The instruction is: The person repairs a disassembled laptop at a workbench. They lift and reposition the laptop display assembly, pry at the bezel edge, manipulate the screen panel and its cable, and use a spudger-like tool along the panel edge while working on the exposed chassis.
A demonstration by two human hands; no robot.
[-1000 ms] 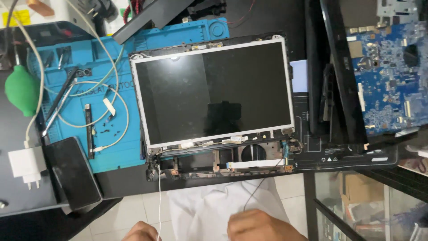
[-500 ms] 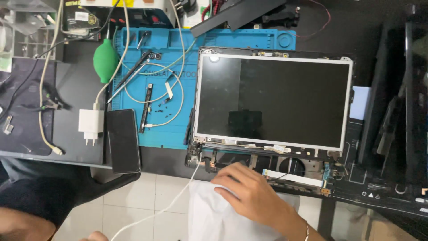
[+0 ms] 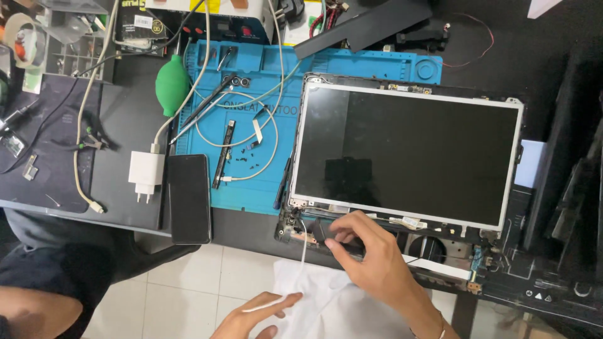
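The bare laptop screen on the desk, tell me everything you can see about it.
The screen is a flat rectangular panel, dark and unlit, glossy enough to show faint reflections, framed by a thin silvery metal rim with small tabs at the corners. It has no bezel. It lies face up, slightly skewed, its left part over the blue mat. The right hand works just below its lower edge; whether it touches the panel is unclear.

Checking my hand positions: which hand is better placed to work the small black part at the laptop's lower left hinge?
Right. The right hand already pinches the black part at the hinge, while the left hand is lower, touching the white cable.
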